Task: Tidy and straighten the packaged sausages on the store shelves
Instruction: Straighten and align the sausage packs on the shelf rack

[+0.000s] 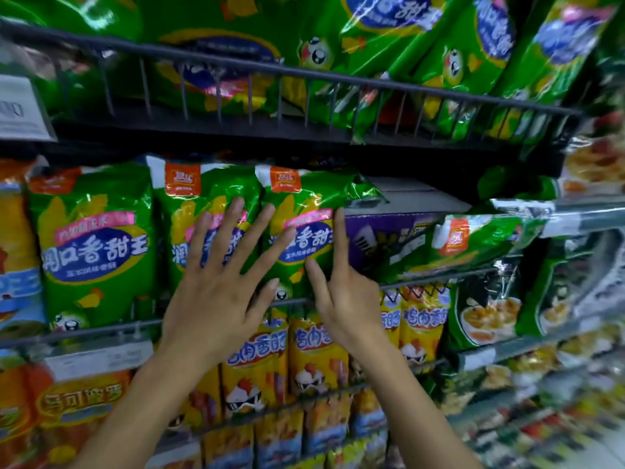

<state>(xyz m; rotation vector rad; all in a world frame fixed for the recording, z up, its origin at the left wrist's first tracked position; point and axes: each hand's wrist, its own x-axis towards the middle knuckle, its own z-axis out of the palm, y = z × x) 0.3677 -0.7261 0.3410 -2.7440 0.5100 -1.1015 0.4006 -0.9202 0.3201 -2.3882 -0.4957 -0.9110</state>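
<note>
Three green sausage packs stand upright side by side on the middle shelf: a left pack (94, 238), a middle pack (189, 211) and a right pack (304, 204). My left hand (220, 286) is spread flat with straight fingers over the middle and right packs. My right hand (341, 292) is at the right pack's right edge, its index finger straight up along that edge and its thumb on the pack's front. Another green pack (473, 242) lies tipped on its side to the right, leaning on a purple box (382, 238).
A wire rail (101, 328) fronts the middle shelf. Above, a dark wire rail (304, 79) holds more green packs (372, 35). Yellow sausage packs (318, 353) hang below my hands. Orange packs (17, 231) sit at the far left, other green bags (487, 316) at the right.
</note>
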